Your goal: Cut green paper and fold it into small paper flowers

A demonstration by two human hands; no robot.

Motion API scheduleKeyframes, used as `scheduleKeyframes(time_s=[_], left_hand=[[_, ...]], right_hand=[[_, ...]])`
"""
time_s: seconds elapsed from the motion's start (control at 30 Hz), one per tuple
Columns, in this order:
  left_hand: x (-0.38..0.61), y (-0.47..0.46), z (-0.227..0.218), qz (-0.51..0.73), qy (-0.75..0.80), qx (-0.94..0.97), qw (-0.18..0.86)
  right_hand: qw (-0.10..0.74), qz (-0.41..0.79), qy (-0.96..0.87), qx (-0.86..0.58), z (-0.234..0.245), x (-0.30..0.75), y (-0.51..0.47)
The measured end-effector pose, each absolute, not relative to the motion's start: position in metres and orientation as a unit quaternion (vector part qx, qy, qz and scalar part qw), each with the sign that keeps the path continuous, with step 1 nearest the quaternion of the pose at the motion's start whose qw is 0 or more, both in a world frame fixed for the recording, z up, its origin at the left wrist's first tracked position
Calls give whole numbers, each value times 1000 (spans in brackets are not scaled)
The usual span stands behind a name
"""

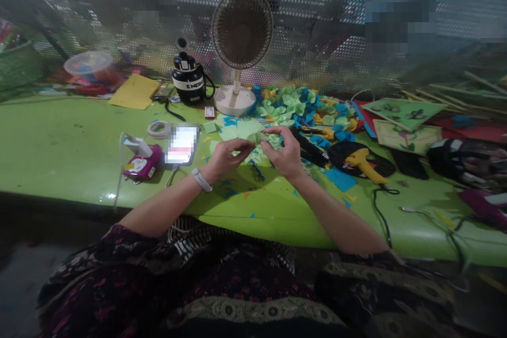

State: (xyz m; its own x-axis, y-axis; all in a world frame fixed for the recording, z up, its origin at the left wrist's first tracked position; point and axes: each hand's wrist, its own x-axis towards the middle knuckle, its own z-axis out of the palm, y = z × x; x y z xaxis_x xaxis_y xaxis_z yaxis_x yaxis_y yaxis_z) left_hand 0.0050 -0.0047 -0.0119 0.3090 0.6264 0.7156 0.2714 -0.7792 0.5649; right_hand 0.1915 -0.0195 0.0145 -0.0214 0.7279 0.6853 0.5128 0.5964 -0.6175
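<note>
Between my two hands is a small folded piece of light green paper [259,138]. The fingertips of my left hand [228,158] pinch it from the left. From the right, my right hand [287,152] grips it between thumb and fingers. Light green paper sheets [237,130] lie flat just behind my left hand. Small paper scraps lie under and around both hands. A dark blue twisted strip [257,171] rests on the table below them. Farther back is a heap of folded green, blue and yellow paper pieces [293,106].
A desk fan [234,99] and a black bottle [187,84] stand at the back. To the left lie a lit phone [182,144] and a purple pouch [146,165]. A yellow glue gun [363,163], blue paper [341,179] and a spoon [414,211] lie to the right.
</note>
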Motion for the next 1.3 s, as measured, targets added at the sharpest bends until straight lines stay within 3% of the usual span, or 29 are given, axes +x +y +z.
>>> scheduleKeyframes(time_s=[0.33, 0.63, 1.3], left_hand=[[4, -4, -14, 496, 276, 808, 156], [4, -6, -10, 500, 287, 781, 242], [2, -6, -4, 526, 297, 711, 361]], right_hand=[[533, 89, -718, -439, 16, 191, -19], [541, 44, -745, -389, 17, 192, -19], [469, -27, -805, -363, 16, 200, -12]])
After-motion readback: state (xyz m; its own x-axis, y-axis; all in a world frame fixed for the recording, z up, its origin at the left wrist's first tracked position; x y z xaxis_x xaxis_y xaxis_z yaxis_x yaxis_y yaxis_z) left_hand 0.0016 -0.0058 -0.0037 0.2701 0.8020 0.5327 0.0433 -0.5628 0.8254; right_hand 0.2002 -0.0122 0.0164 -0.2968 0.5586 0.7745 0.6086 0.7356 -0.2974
